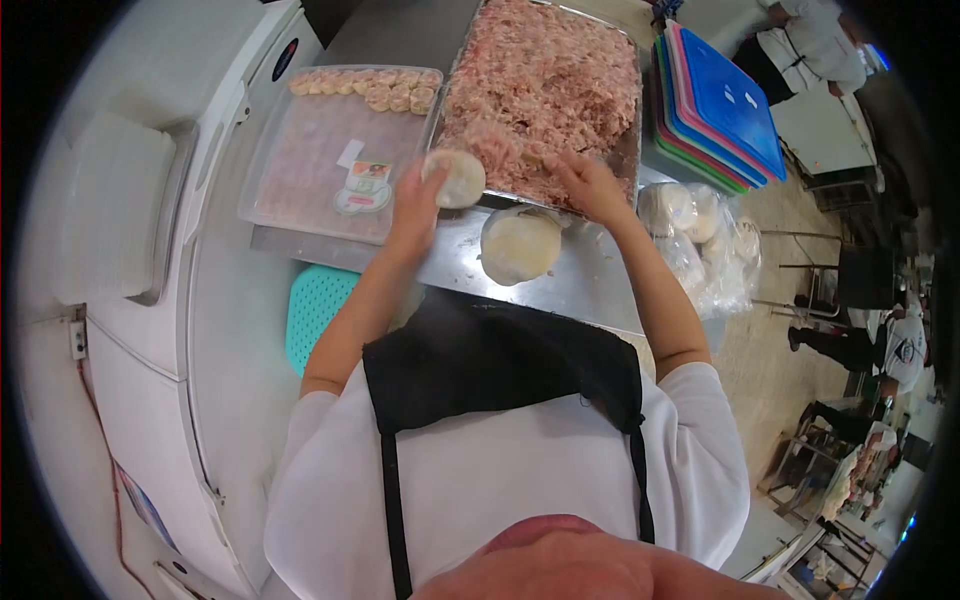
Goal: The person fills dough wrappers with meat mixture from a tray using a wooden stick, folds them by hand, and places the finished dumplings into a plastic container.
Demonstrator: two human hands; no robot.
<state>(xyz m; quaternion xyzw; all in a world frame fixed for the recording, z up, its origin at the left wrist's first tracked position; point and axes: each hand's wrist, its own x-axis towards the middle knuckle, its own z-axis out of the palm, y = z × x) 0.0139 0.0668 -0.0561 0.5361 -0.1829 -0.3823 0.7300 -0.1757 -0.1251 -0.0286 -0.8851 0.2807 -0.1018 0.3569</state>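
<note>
A round, pale dough wrapper [459, 180] rests on the fingers of my left hand [414, 207], at the near left corner of the meat tray. My right hand [588, 187] is closed over the tray's near edge, around a thin tan stick-like tool [533, 159]. Blurred meat shows at the tool's far end, close to the wrapper. Pink ground meat [545, 75] fills most of the metal tray [637, 130]. Between my forearms, a stack of round dough wrappers [521, 246] lies on the steel table [590, 285].
Left of the tray, a clear plastic box [300, 170] carries rows of filled dumplings [400, 92]. Coloured lids [735, 100] are stacked at right, above bagged dough wrappers [700, 225]. A turquoise basket [318, 312] sits below the table edge. Other people [800, 50] stand farther right.
</note>
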